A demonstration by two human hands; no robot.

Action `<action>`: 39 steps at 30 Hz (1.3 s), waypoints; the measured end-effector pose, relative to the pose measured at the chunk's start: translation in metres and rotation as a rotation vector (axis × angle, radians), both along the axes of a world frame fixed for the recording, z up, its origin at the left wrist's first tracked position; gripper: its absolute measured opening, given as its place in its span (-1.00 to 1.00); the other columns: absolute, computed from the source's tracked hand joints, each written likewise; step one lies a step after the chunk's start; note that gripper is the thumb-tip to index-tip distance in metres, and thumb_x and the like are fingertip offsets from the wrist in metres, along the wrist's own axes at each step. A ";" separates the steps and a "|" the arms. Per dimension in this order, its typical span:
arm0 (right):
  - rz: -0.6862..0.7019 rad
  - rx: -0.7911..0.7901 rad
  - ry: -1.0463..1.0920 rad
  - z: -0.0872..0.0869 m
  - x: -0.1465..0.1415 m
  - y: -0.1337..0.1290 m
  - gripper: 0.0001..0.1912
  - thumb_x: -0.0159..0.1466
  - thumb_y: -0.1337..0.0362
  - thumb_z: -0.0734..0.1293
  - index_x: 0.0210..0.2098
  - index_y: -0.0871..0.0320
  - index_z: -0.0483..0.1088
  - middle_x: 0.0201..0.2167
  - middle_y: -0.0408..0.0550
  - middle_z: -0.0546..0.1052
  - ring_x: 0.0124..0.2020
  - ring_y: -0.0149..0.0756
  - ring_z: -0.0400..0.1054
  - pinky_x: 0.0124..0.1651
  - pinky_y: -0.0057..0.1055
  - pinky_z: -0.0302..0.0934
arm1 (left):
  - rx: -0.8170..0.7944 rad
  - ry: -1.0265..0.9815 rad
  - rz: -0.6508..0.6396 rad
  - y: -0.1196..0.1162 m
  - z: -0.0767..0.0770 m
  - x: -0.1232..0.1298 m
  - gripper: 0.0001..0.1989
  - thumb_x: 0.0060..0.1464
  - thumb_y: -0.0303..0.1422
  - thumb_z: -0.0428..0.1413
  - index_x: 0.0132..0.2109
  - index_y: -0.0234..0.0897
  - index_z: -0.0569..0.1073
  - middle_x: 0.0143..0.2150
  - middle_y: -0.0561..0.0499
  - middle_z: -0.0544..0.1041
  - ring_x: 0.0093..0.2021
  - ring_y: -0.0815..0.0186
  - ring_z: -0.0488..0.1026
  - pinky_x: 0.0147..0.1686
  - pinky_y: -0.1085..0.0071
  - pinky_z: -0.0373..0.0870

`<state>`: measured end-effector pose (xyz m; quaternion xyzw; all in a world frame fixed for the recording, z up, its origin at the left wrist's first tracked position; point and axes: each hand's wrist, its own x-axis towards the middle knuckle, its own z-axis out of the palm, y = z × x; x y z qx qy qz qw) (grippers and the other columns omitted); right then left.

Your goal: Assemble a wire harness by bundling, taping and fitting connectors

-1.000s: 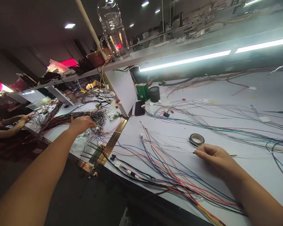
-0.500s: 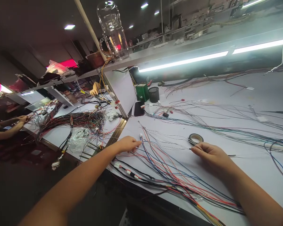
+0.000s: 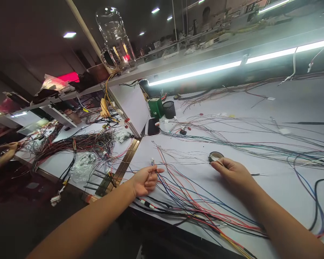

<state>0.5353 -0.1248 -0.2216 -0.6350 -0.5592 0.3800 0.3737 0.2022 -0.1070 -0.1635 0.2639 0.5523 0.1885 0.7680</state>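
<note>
My left hand [image 3: 147,180] is turned partly palm up, its fingers curled round blue wires [image 3: 166,185] just below a small white connector [image 3: 152,160]. Thumb and fingers of my right hand [image 3: 233,174] pinch the ends of several thin wires [image 3: 187,163] that run leftward across the table. Right behind that hand lies a roll of dark tape [image 3: 215,156], partly covered by the wires and fingers. Red and orange wires [image 3: 183,180] fan out between my hands. Nearer the front edge runs a black-sleeved cable bundle [image 3: 175,213] with white connectors.
Long green and grey wires [image 3: 232,142] stretch across the right of the table. At the back stand a green box [image 3: 156,108] and a black mesh cup [image 3: 169,109], with a phone [image 3: 153,126] before them. Beyond a metal strip [image 3: 124,162], a co-worker's hands [image 3: 9,151] touch a tangled harness.
My left hand has rolled from palm down to partly palm up, its fingers curling at the blue wires. My right hand keeps its pinch on the thin wires. The view has shifted slightly right.
</note>
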 end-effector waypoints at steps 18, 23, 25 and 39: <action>0.271 -0.114 0.320 0.004 0.012 -0.008 -0.52 0.12 -0.13 0.37 -0.56 0.16 0.25 -0.61 -0.21 0.19 -0.56 -0.45 0.00 -0.53 -0.47 -0.10 | 1.254 0.354 -1.054 -0.018 0.007 -0.017 -0.23 -0.19 -0.04 0.33 0.20 -0.04 0.36 0.35 -0.14 0.05 0.33 -0.04 0.00 0.28 0.02 -0.02; 0.096 -0.112 0.508 0.005 0.011 -0.008 -0.49 0.06 -0.16 0.40 -0.55 0.13 0.20 -0.66 -0.27 0.08 -0.61 -0.47 -0.11 -0.56 -0.46 -0.23 | 1.562 0.598 -1.156 -0.012 -0.004 -0.016 -0.07 -0.13 -0.29 0.27 0.35 -0.06 0.03 0.44 -0.21 -0.23 0.40 -0.05 -0.19 0.30 -0.10 -0.19; 0.073 -0.103 0.559 0.002 0.012 -0.007 -0.49 0.06 -0.15 0.40 -0.55 0.12 0.18 -0.67 -0.28 0.06 -0.61 -0.47 -0.12 -0.55 -0.46 -0.25 | 1.645 0.654 -1.119 -0.010 -0.008 -0.013 -0.10 -0.08 -0.41 0.20 0.36 -0.06 -0.02 0.44 -0.23 -0.24 0.40 -0.03 -0.18 0.29 -0.11 -0.16; 0.128 -0.128 0.454 0.003 0.010 -0.008 -0.50 0.04 -0.17 0.41 -0.54 0.15 0.26 -0.64 -0.25 0.14 -0.61 -0.48 -0.06 -0.56 -0.47 -0.19 | 1.475 0.780 -0.644 -0.006 -0.015 0.014 -0.50 0.23 -0.17 -0.03 0.27 -0.20 0.24 -0.21 -0.06 0.53 -0.19 0.27 0.47 0.09 0.20 0.25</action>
